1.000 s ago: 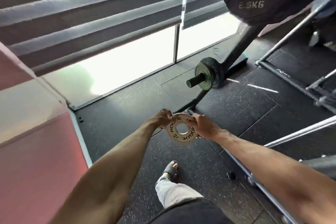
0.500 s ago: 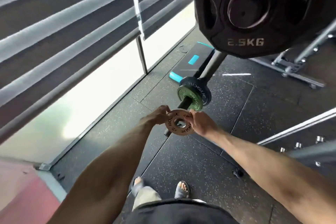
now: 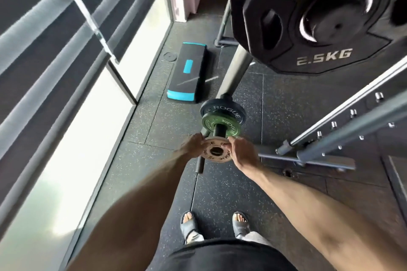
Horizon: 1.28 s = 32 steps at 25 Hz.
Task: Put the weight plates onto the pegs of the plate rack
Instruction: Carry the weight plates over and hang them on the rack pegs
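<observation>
Head view, looking down at the lower part of a plate rack. A small round tan metal weight plate lettered ROGUE [image 3: 217,149] is held between both hands at the near end of a short black peg [image 3: 219,131], with its flat face towards the camera. The left hand [image 3: 193,146] grips the plate's left rim with curled fingers. The right hand [image 3: 241,152] grips the right rim, thumb on the face beside the centre hole. The hole lines up with the peg's tip; whether the tip has entered it cannot be told.

Farther along the same peg sit a round green plate [image 3: 208,122] and, just behind and touching it, a larger dark grey plate [image 3: 222,109], both lettered ROGUE. The peg projects from a slanted grey metal post [image 3: 236,72]. At upper right, close to the camera, hangs a large black plate marked 2.5KG [image 3: 319,28]. A thin black bar [image 3: 200,164] shows below the left hand, low and near the floor.

On the black speckled rubber floor [image 3: 220,193], left of the post and farther away, lies a black step platform with blue trim [image 3: 189,75]. To the right is a grey steel frame studded with bolts [image 3: 319,156]. Grey striped blinds [image 3: 44,39] cover the window at left. At the near edge stand two feet in grey slide sandals [image 3: 189,225].
</observation>
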{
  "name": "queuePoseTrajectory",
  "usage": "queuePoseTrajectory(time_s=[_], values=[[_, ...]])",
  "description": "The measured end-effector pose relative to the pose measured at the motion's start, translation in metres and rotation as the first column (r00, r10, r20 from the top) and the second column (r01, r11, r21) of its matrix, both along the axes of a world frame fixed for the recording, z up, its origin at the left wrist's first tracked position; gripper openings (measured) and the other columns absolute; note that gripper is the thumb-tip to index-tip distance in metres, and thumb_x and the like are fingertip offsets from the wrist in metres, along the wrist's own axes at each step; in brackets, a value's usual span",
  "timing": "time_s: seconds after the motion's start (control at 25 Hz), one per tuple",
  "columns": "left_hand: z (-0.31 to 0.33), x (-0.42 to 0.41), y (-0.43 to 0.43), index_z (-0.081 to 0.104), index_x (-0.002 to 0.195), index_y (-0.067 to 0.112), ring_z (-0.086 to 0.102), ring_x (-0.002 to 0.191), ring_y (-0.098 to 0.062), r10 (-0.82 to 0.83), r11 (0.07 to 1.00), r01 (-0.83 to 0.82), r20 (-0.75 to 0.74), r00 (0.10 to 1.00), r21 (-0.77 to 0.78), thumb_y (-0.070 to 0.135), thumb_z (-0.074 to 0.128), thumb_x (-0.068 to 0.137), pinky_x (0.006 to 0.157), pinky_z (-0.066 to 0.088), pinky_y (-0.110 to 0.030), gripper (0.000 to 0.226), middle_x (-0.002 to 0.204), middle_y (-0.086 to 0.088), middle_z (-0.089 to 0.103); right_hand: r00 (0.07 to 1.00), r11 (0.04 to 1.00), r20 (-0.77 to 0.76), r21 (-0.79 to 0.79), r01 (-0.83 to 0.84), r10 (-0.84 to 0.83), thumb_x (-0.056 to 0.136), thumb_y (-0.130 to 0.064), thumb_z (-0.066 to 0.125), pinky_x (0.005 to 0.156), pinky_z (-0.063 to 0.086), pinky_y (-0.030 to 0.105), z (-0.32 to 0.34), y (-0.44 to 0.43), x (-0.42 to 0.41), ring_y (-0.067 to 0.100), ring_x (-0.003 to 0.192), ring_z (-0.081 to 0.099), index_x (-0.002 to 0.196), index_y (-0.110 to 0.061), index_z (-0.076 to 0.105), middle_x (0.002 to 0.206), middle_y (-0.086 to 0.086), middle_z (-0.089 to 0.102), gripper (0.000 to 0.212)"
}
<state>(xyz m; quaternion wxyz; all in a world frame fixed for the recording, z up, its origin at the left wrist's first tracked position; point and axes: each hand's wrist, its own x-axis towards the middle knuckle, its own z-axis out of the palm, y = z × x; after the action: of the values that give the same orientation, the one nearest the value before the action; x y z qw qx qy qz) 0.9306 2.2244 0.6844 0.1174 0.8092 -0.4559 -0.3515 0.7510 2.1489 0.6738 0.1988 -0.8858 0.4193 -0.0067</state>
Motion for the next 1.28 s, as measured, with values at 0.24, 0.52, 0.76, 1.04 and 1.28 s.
queuePoseTrajectory(time_s=[0.24, 0.52, 0.76, 1.04, 1.28], values=[[-0.025, -0.005, -0.003, 0.047, 0.131, 0.005, 0.06, 0.107, -0.032, 0.14, 0.985, -0.153, -0.155, 0.978, -0.077, 0.028, 0.056, 0.098, 0.079, 0.047, -0.039, 0.041, 0.12, -0.019, 0.059, 0.937, 0.936, -0.017, 0.055, 0.349, -0.349, 0.097, -0.048, 0.049, 0.057, 0.047, 0.028, -0.018, 0.018, 0.016, 0.015, 0.071, 0.053, 0.115, -0.01, 0.054, 0.092, 0.006, 0.056, 0.042], [-0.033, 0.011, -0.035, 0.044, 0.136, 0.008, 0.061, 0.118, -0.03, 0.421, 0.895, -0.247, -0.519, 0.744, 0.372, 0.041, 0.061, 0.094, 0.093, 0.052, -0.051, 0.056, 0.13, -0.016, 0.061, 0.556, 0.355, 0.072, 0.835, 0.421, -0.828, 0.095, -0.046, 0.057, 0.079, 0.058, 0.046, -0.026, 0.015, 0.039, 0.021, 0.078, 0.062, 0.099, -0.008, 0.059, 0.094, 0.011, 0.065, 0.038], [-0.022, 0.012, -0.093, 0.055, 0.118, 0.008, 0.061, 0.109, -0.029, 0.571, 0.812, -0.495, -0.594, 0.567, 0.308, 0.023, 0.061, 0.096, 0.097, 0.05, -0.05, 0.027, 0.12, -0.015, 0.063, 0.574, 0.41, 0.091, 0.79, 0.456, -0.814, 0.093, -0.054, 0.056, 0.094, 0.051, 0.056, -0.023, -0.05, 0.063, 0.022, 0.079, 0.061, 0.093, -0.006, 0.064, 0.076, 0.006, 0.06, 0.049], [-0.018, 0.027, -0.145, 0.056, 0.119, 0.01, 0.057, 0.1, -0.025, 0.556, 0.819, -0.509, -0.59, 0.585, 0.267, 0.02, 0.063, 0.091, 0.095, 0.048, -0.043, 0.03, 0.108, -0.01, 0.061, 0.672, 0.488, 0.047, 0.725, 0.486, -0.739, 0.1, -0.049, 0.045, 0.093, 0.052, 0.043, -0.021, -0.093, 0.084, 0.02, 0.083, 0.056, 0.107, -0.004, 0.06, 0.086, 0.004, 0.056, 0.048], [-0.032, 0.029, -0.157, 0.057, 0.122, 0.009, 0.061, 0.096, -0.024, 0.519, 0.85, -0.487, -0.479, 0.708, 0.201, 0.036, 0.056, 0.096, 0.086, 0.054, -0.038, 0.038, 0.109, -0.008, 0.063, 0.751, 0.566, -0.03, 0.637, 0.523, -0.66, 0.105, -0.041, 0.038, 0.078, 0.04, 0.03, -0.014, -0.111, 0.089, 0.026, 0.099, 0.057, 0.123, 0.003, 0.056, 0.099, 0.011, 0.059, 0.051]])
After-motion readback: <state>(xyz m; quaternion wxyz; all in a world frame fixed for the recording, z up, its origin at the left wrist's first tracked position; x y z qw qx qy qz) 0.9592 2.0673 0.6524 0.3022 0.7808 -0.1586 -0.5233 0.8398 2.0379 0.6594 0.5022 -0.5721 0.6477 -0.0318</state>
